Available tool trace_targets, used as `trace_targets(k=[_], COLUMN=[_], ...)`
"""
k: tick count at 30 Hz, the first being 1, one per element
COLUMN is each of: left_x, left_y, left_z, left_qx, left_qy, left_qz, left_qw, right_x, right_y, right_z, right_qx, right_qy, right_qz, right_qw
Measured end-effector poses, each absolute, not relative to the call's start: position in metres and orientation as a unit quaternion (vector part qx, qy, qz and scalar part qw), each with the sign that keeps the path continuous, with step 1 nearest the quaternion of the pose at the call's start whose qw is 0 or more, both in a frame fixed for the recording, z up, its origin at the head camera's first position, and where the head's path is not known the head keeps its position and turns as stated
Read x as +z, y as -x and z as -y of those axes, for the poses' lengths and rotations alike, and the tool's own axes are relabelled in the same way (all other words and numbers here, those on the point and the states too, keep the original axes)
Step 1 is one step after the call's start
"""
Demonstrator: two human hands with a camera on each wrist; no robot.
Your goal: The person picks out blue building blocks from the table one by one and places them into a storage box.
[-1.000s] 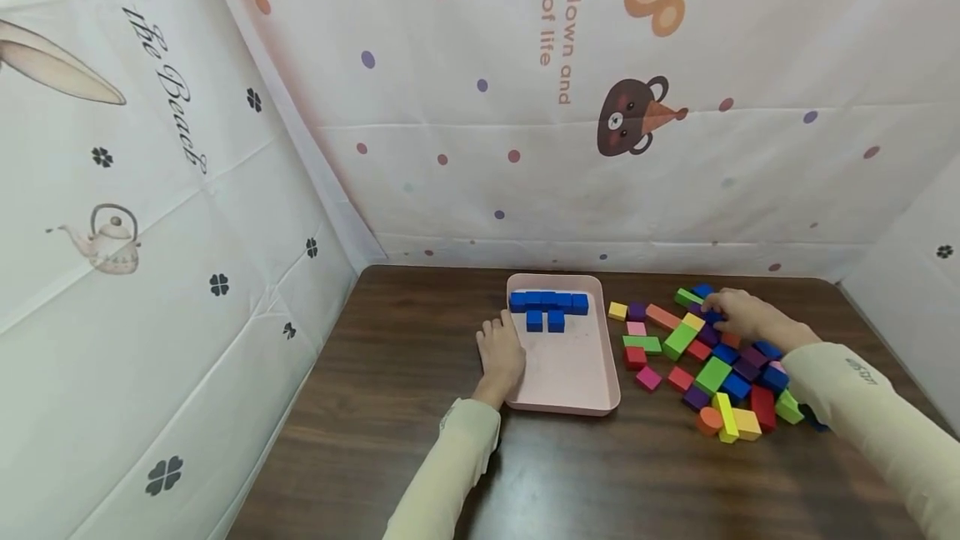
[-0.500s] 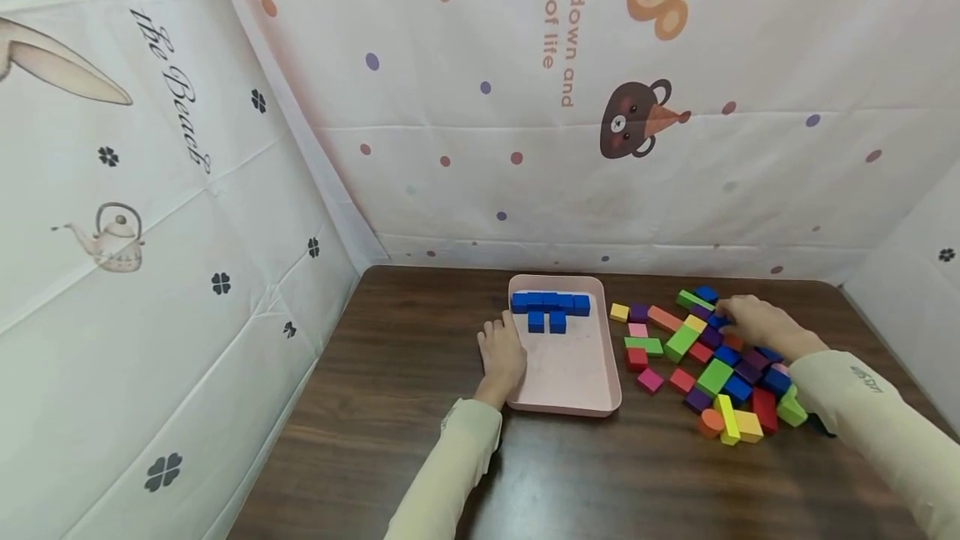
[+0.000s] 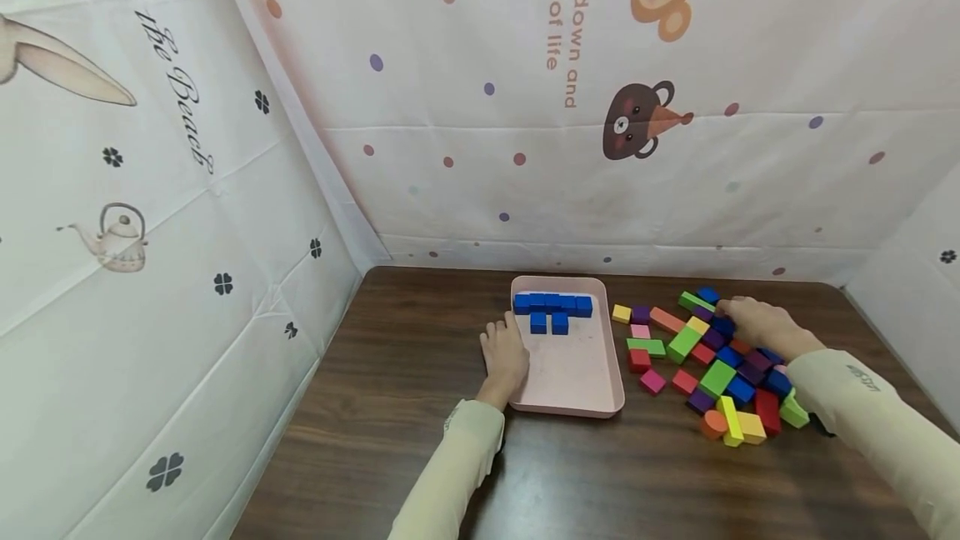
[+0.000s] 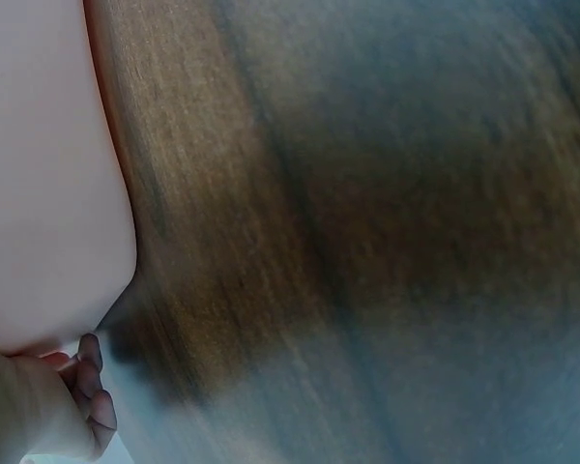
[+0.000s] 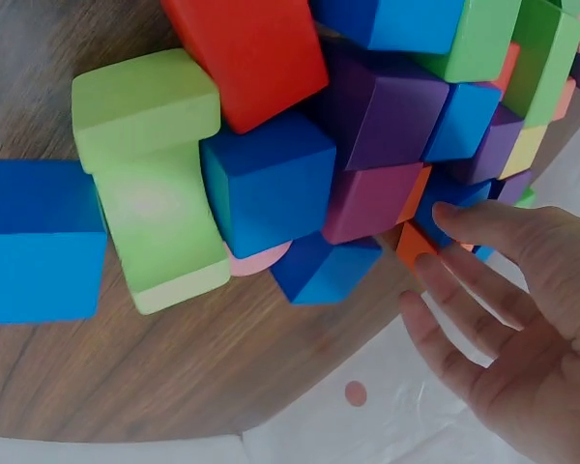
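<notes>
Blue block (image 5: 447, 194) lay beside the right hand's (image 3: 767, 327) thumb, in a coloured heap (image 3: 717, 377) toward the counter's (image 3: 405, 407) far right corner. Those fingers were slightly parted about it; whether they pinched it, I couldn't tell. Singling out that block looked like the step in hand; the next move seemed to call for a snug pinch, clear of its neighbours. Leftward, blue cubes (image 3: 552, 302) lined the pink tray's (image 3: 567, 382) far edge. The left hand (image 3: 506, 358) rested at its left edge, fingers loosely extended.

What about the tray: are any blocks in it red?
No, all the blocks visible in the tray are blue.
</notes>
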State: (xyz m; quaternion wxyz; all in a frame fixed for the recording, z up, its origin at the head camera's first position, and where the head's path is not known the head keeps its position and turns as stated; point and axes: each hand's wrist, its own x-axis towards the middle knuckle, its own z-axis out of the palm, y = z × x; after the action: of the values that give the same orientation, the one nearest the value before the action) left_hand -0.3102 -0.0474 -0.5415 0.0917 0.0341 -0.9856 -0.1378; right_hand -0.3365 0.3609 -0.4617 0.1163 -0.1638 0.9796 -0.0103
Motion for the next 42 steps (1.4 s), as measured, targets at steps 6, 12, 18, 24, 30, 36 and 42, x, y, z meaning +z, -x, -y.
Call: trace_targets(k=[6, 12, 18, 24, 30, 36, 42], left_x=[-0.545, -0.544, -0.541, -0.541, -0.542, -0.542, -0.541], left_y=[0.310, 0.312, 0.309, 0.308, 0.308, 0.309, 0.309], left_z=[0.046, 0.048, 0.050, 0.049, 0.047, 0.048, 0.046], left_qx=[-0.127, -0.134, -0.141, -0.144, -0.148, -0.151, -0.140], left_qy=[-0.031, -0.034, -0.043, -0.041, -0.039, -0.039, -0.039], left_qz=[0.987, 0.987, 0.986, 0.986, 0.986, 0.985, 0.986], left_qw=[0.091, 0.086, 0.080, 0.071, 0.073, 0.074, 0.084], right_x=[-0.466, -0.463, -0.451, -0.437, -0.427, -0.423, -0.419], right_y=[0.327, 0.330, 0.333, 0.334, 0.337, 0.341, 0.340], right_z=[-0.356, -0.355, -0.355, -0.344, -0.315, -0.271, -0.224], right_qx=[-0.012, -0.022, -0.059, -0.074, -0.090, -0.108, -0.119], right_qy=[0.174, 0.186, 0.183, 0.179, 0.228, 0.255, 0.291], right_qz=[-0.980, -0.979, -0.979, -0.979, -0.969, -0.961, -0.949], right_qw=[0.095, 0.077, 0.072, 0.062, 0.014, -0.005, -0.017])
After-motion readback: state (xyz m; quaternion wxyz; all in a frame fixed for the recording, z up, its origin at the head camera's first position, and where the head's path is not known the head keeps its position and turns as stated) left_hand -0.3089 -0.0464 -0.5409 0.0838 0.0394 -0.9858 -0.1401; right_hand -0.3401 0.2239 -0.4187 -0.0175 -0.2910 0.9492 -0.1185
